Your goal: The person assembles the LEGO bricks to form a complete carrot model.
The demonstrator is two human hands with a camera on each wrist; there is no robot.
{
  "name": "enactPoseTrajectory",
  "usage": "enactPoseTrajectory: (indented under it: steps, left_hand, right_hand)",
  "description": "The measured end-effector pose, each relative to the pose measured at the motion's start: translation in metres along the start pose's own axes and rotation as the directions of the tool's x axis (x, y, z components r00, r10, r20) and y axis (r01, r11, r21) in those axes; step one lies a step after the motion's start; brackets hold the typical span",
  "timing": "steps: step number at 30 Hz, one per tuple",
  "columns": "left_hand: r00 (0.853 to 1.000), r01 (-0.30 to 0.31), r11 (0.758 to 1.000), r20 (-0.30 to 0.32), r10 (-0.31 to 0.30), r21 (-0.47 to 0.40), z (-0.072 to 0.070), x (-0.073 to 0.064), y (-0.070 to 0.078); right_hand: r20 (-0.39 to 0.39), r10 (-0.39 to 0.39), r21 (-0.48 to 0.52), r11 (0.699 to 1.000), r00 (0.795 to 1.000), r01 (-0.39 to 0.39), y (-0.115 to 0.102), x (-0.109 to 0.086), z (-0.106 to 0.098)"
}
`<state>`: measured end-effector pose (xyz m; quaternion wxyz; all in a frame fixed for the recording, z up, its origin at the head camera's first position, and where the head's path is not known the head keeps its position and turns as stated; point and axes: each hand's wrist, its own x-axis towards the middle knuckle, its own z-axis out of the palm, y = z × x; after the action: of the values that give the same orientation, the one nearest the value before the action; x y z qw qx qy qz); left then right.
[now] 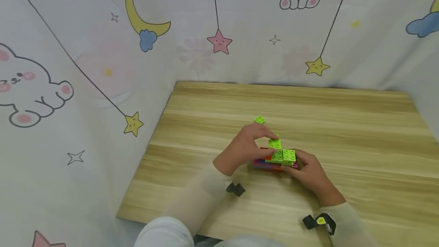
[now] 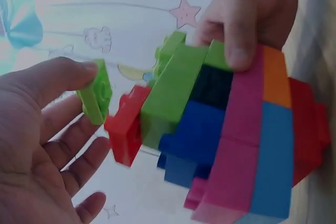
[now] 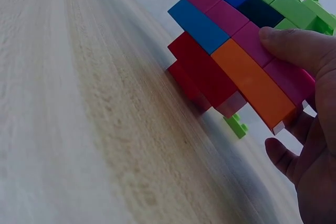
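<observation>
My left hand pinches a light green toy brick between thumb and forefinger, just off the upper layer of a stacked block build; its other fingers spread loosely. The build has pink, blue, orange, red and dark layers, with green bricks and a red brick on top. My right hand grips its right end, the thumb pressed on a pink brick. In the right wrist view the build appears tilted, with red bricks along its underside.
A loose green brick lies on the wooden table beyond my left hand. A white printed curtain hangs at the table's back and left edges. Dark wrist straps sit on both sleeves.
</observation>
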<state>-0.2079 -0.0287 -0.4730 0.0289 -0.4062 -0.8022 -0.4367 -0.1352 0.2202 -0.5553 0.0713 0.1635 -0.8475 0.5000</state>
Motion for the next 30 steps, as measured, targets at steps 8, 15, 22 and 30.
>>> enactPoseTrajectory:
  steps: [8,15,22,30]
  left_hand:
    - [1.0,-0.011,0.968,0.023,0.006,0.25,0.012,-0.008,0.015]
    - [1.0,-0.014,0.974,0.013,0.011,0.225,0.014,-0.009,0.019]
    - [0.993,-0.063,0.921,0.114,0.02,0.384,0.01,-0.008,0.027]
    - [0.984,-0.086,0.895,0.179,0.007,0.437,0.01,-0.004,0.03]
  right_hand:
    - [-0.007,0.009,-0.003,1.0,1.0,-0.009,-0.002,0.001,0.001]
    - [-0.016,0.015,0.011,1.0,1.0,-0.015,-0.005,0.002,0.001]
    - [-0.004,0.023,0.034,0.999,1.0,-0.023,-0.004,0.001,-0.001]
    - [0.005,-0.002,0.031,1.0,1.0,0.002,0.0,0.0,0.001]
